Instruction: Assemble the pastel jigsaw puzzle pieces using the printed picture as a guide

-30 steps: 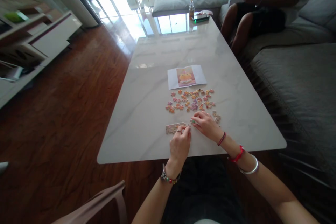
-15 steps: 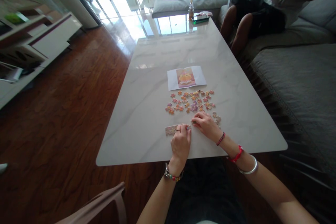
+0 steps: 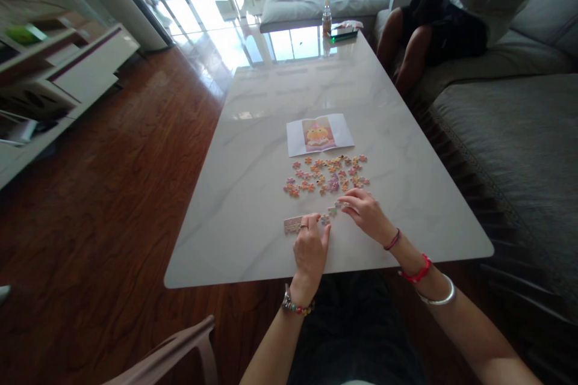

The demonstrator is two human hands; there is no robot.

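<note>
On the white marble table, my left hand (image 3: 310, 248) rests its fingertips on the right part of a joined puzzle strip (image 3: 291, 225), hiding some of it. Its thumb stands apart from the fingers, close to a loose pale puzzle piece (image 3: 325, 219). My right hand (image 3: 368, 213) hovers over the pale pieces to the right, thumb and index finger parted. Another greenish-white puzzle piece (image 3: 333, 211) lies between the two hands. Pieces under my right fingers are partly hidden. Beyond, orange, yellow and pink puzzle pieces (image 3: 318, 180) spread in loose rows, with a purple cluster (image 3: 333, 183) among them.
A creased sheet with a printed picture (image 3: 319, 133) lies behind the pieces. At the table's far end stand a bottle (image 3: 326, 19) and a dark phone-like object (image 3: 344, 33). A person (image 3: 445, 24) sits on the sofa at right. A pinkish chair (image 3: 180, 346) is at lower left.
My right hand has moved slightly right, leaving a greenish-white piece on the table and parting its fingers. My left thumb has spread away from the fingers, and the piece beside it now shows.
</note>
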